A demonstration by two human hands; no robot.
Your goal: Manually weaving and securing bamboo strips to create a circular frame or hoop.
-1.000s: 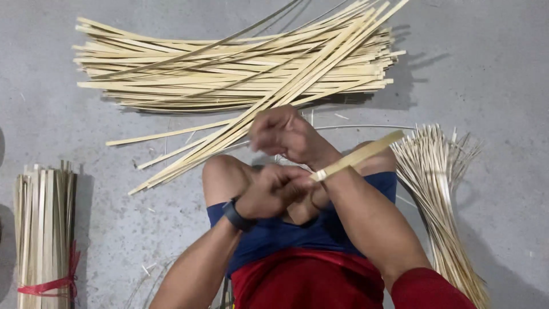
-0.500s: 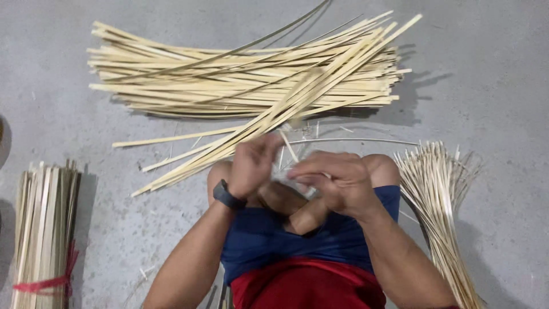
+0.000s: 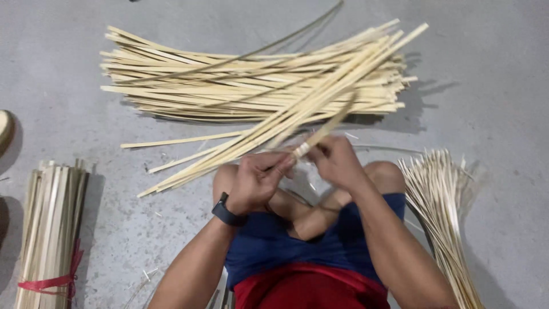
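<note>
At centre frame, the left hand (image 3: 255,182) and the right hand (image 3: 336,162) meet above the person's folded knees, both closed on one thin bamboo strip (image 3: 325,127). The left fingers curl around its lower end, thumb and forefinger pinched at the tip; the right fingers grip it just beside them. The strip rises diagonally toward the upper right (its upper part is motion-blurred) and crosses in front of the large pile of bamboo strips (image 3: 251,80), which spans the upper half of the frame on the grey concrete floor (image 3: 497,68). A slanted bunch of longer strips (image 3: 286,123) lies over that pile, running from the lower left beside the left knee to the upper right, directly behind the hands. A black wristwatch (image 3: 226,210) sits on the left wrist. A tied bundle of strips (image 3: 50,229), bound by a red band (image 3: 54,281), lies at the lower left, well apart. A fan of fine slivers (image 3: 443,212) lies at the lower right, close beside the right forearm. Blue shorts (image 3: 274,243) and a red shirt (image 3: 311,289) fill the bottom centre.
</note>
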